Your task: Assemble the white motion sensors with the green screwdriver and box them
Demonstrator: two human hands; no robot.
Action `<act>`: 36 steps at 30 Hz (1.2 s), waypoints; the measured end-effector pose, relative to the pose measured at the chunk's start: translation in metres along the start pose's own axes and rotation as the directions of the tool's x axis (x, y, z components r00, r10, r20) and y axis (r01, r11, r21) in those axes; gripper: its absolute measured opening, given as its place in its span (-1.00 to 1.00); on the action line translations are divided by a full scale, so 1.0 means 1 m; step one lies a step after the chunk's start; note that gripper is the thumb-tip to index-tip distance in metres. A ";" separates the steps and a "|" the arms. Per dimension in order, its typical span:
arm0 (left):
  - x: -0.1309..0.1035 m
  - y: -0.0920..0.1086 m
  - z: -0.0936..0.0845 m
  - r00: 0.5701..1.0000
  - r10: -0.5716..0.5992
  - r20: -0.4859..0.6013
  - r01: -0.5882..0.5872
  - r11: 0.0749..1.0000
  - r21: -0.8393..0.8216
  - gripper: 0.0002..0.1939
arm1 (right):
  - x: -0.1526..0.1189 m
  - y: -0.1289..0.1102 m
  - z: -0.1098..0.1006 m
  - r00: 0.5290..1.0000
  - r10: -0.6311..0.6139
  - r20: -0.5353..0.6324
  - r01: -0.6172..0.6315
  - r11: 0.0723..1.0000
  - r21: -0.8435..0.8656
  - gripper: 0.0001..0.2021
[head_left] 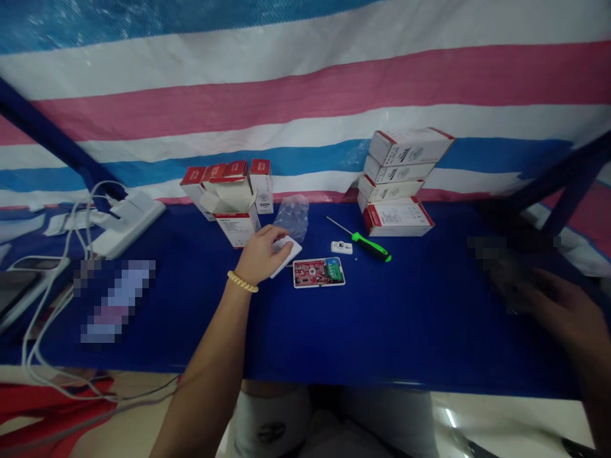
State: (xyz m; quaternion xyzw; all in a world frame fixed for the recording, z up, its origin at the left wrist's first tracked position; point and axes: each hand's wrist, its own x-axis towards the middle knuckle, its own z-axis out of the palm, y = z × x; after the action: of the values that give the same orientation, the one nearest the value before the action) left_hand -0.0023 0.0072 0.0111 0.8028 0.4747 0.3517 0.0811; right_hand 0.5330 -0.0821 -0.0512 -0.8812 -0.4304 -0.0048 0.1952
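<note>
1. White plastic cover [287,252] is under your left hand [261,254]: fingers curled over its near-left part, touching it, looks like a light grip w/ the cover resting on or barely off the blue table [405,318]. Can't tell if it's lifted. Beaded bracelet [242,282] sits at that wrist.
2. Key relation: the open base w/ the red circuit board [319,272] lies just right of the left hand, slightly nearer you, close to the cover's right corner but apart from it. Its long axis runs left-right, roughly parallel to the table edge. The cover is tilted, its long axis running diagonally from near-left to far-right.
3. Left hand is by far the nearer one to both the cover & board. Your right hand [556,312] is well apart at the right edge of the table, dark & blurred; fingers look spread and it holds nothing I can make out.
4. Farther out, right of the board: small white part [342,247], then a green-handled screwdriver [365,242] lying diagonally, tip far-left, handle near-right.
5. Just beyond your left hand: an opened red-and-white box [235,219] w/ more upright boxes behind it, & a clear plastic bag [293,215] to its right.
6. Far right of those: stack of four boxes [401,181] against the striped tarp.
7. Far left: white power strip [128,219] w/ cables trailing toward you.
</note>
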 end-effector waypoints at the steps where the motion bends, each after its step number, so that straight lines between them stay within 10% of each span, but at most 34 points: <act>1: 0.000 0.000 0.001 1.000 0.001 0.005 -0.001 1.000 0.008 -0.84 | -0.004 -0.003 -0.002 0.997 0.079 0.026 -0.081 0.992 0.095 -0.37; 7: 0.000 0.005 0.004 0.998 0.032 0.062 -0.035 0.998 0.043 -0.79 | -0.015 -0.015 -0.011 0.970 0.221 0.097 -0.238 0.942 0.236 -0.32; 17: 0.000 0.004 0.009 0.999 0.034 0.042 -0.035 0.998 0.043 -0.79 | -0.012 -0.010 -0.008 0.973 -0.228 0.043 0.225 0.972 0.064 -0.27; 23: -0.001 0.003 0.013 0.999 0.023 0.027 -0.024 0.999 0.029 -0.77 | -0.017 -0.009 -0.003 0.955 -0.293 -0.046 0.295 0.955 0.037 -0.33; 36: -0.002 0.002 0.013 0.999 -0.006 0.047 0.004 0.999 0.032 -0.76 | -0.041 -0.037 -0.019 0.997 -0.073 0.020 0.075 0.983 -0.170 0.00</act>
State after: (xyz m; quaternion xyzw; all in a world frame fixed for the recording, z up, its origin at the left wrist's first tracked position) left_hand 0.0067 0.0072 0.0010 0.8108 0.4803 0.3249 0.0802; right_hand 0.4824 -0.0990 -0.0282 -0.8781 -0.4622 -0.0429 0.1159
